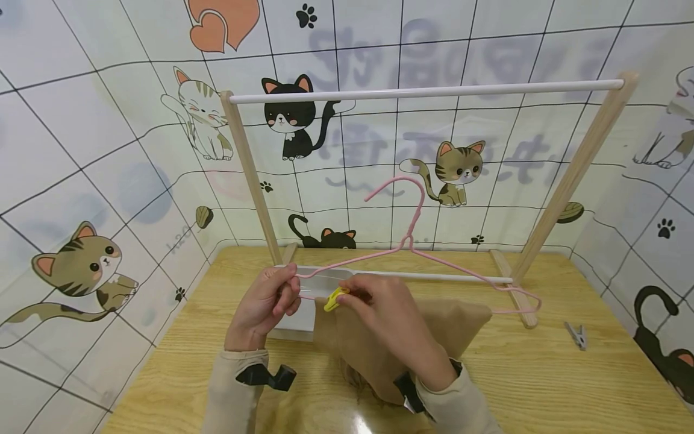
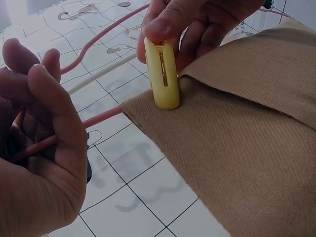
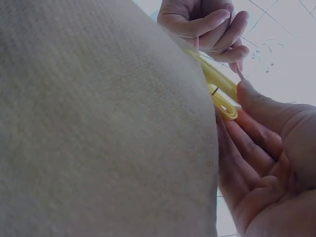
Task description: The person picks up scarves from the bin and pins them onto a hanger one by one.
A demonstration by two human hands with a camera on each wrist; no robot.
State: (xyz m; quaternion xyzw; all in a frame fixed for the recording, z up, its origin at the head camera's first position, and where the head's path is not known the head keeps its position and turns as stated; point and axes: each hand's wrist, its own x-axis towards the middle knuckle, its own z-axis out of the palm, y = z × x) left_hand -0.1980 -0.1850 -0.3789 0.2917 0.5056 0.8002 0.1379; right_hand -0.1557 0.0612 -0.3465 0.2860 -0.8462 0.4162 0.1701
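Observation:
My left hand (image 1: 265,304) grips the left end of a pink wire hanger (image 1: 374,256), its fingers curled around the wire in the left wrist view. A brown cloth (image 1: 434,319) hangs folded over the hanger's lower bar. Between thumb and fingers, my right hand (image 1: 390,319) pinches a yellow clothespin (image 2: 164,79). That clothespin sits over the cloth's top edge near its left corner, its lower end overlapping the fabric. In the right wrist view the cloth fills the left side and hides part of the clothespin (image 3: 217,81).
A rack with wooden posts (image 1: 575,175) and a white top rail (image 1: 423,93) stands behind the hanger. A grey clothespin (image 1: 577,336) lies on the wooden table (image 1: 607,386) at right. Behind my left hand is a white box (image 1: 293,325). Cat-printed sheeting surrounds the table.

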